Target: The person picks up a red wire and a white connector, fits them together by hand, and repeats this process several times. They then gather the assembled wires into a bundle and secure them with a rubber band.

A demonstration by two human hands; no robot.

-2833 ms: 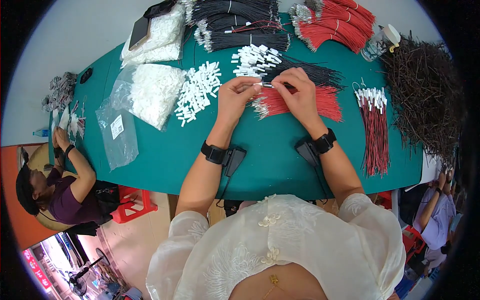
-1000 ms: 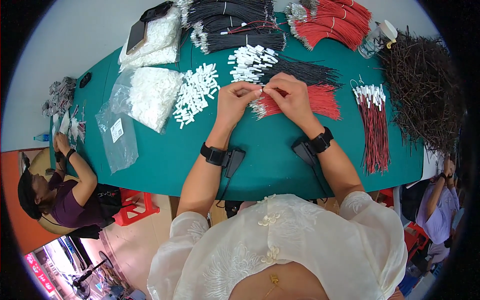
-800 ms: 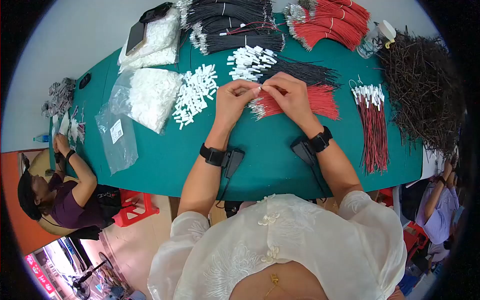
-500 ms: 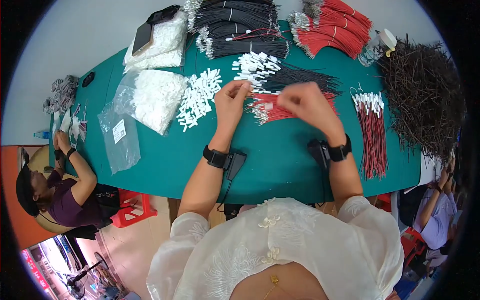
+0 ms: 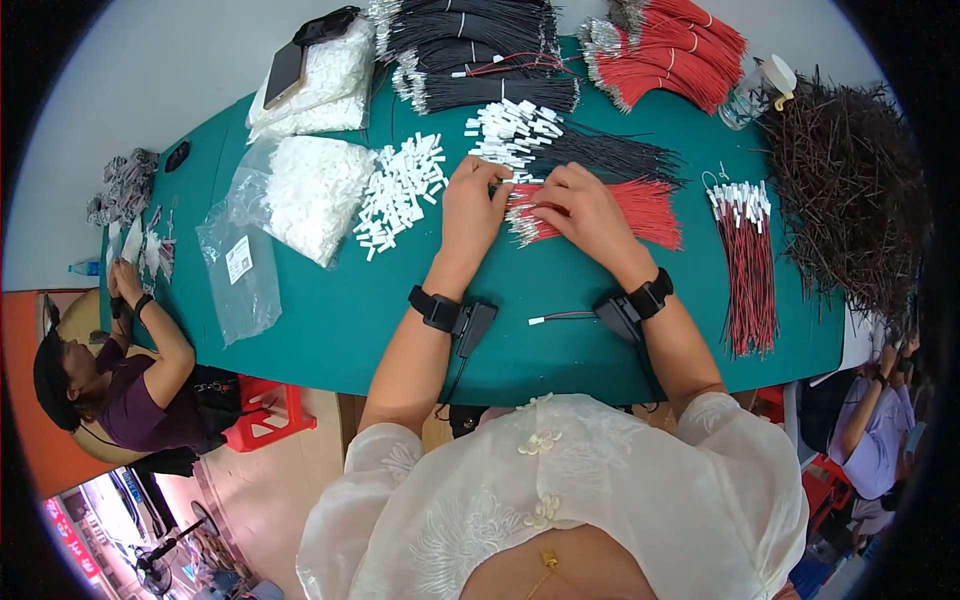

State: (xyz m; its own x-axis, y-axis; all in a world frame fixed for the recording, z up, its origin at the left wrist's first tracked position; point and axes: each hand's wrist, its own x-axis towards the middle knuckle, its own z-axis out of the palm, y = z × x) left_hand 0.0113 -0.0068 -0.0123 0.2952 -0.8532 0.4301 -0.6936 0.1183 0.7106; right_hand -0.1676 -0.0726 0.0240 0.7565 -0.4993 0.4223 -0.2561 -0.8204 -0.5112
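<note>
My left hand [image 5: 474, 212] has its fingers bent into a pinch, with a small white connector [image 5: 515, 181] at the tips. Close beside it, my right hand [image 5: 588, 212] curls its thumb and fingers together over the bare ends of the red wires [image 5: 640, 212]; exactly what they grip is partly hidden. Behind both hands lies a bundle of black wires [image 5: 610, 150] with white connectors [image 5: 515, 130] on their left ends. A joined red and black wire pair [image 5: 568, 315] with a white connector rests by my right wrist.
Loose white connectors [image 5: 400, 195] and a filled plastic bag [image 5: 315, 195] lie left. Finished red-black leads [image 5: 745, 270] lie right, near a dark wire heap [image 5: 850, 190]. Black [image 5: 480, 50] and red bundles [image 5: 670, 55] and a jar [image 5: 755, 95] stand behind. Another person [image 5: 125, 370] works at far left.
My right hand has come down and left onto the red wire ends. A red and black pair with a connector now shows on the table by my right wrist. My left hand shifted slightly right.
</note>
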